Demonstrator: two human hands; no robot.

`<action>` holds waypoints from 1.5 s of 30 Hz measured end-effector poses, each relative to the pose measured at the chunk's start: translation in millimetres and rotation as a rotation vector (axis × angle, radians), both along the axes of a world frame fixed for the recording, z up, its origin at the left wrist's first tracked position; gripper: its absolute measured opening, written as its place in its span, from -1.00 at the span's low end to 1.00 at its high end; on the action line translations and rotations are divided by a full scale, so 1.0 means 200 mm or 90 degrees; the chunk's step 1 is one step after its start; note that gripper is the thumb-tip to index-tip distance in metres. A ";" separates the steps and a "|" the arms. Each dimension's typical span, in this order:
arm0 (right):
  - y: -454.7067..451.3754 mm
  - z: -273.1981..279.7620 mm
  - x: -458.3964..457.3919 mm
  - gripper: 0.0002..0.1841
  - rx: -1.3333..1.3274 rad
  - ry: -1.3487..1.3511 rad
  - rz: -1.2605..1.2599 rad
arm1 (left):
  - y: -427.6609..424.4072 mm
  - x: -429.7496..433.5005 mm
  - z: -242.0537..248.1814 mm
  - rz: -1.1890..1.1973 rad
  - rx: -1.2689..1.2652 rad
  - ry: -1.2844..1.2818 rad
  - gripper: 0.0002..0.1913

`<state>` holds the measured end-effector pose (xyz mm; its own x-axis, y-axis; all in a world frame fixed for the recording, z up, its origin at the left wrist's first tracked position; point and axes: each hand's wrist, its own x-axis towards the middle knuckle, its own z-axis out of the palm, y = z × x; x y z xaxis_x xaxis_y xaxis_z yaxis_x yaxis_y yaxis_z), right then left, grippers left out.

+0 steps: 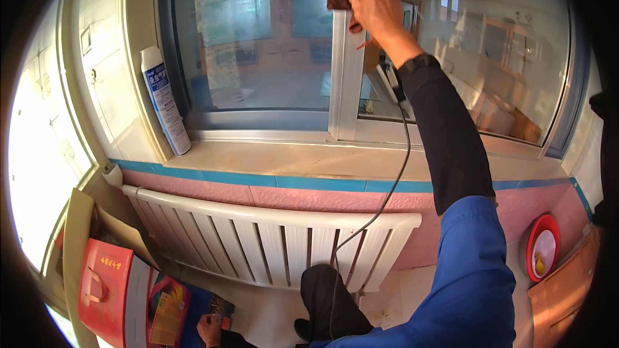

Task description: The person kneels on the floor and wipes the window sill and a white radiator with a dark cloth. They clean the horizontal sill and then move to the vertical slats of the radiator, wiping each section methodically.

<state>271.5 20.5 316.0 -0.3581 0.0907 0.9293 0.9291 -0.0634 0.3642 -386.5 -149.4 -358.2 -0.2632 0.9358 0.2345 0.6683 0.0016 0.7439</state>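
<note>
My right hand (379,9) is raised at the top of the view, its fingers closed on a bunched brown cloth (341,1) at the vertical frame (342,58) between two glass window panes. A grey cable (407,145) runs from a dark device (390,79) near my right wrist down past the sill. My left hand (209,329) hangs low at the bottom, beside a dark box on the floor; its fingers look curled, and whether they hold anything cannot be told. The left window pane (261,48) shows reflections.
A spray can (164,101) stands at the left end of the window sill (290,159). Below is a white radiator (271,215). A red gift box (104,285) and other boxes lie at lower left. A red basin (557,246) and a wooden cabinet (563,290) are at right.
</note>
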 end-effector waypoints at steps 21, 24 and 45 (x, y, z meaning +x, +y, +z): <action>-0.26 -1.02 0.22 -0.92 -0.415 -0.116 0.031 | -0.01 -0.01 -0.01 -0.023 -0.053 -0.045 -0.75; -0.41 -1.03 0.33 -0.89 -0.392 0.036 0.026 | -0.01 0.01 0.01 -0.006 -0.021 0.003 -0.75; -0.86 -1.25 0.83 -0.75 -0.219 0.413 -0.195 | 0.01 0.02 0.03 -0.028 -0.074 -0.026 -0.73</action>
<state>437.3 -151.4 65.1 0.3318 0.4178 0.8458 0.9223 -0.3321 -0.1978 -382.8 -147.1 -351.5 -0.2277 0.9670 0.1141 0.6388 0.0599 0.7670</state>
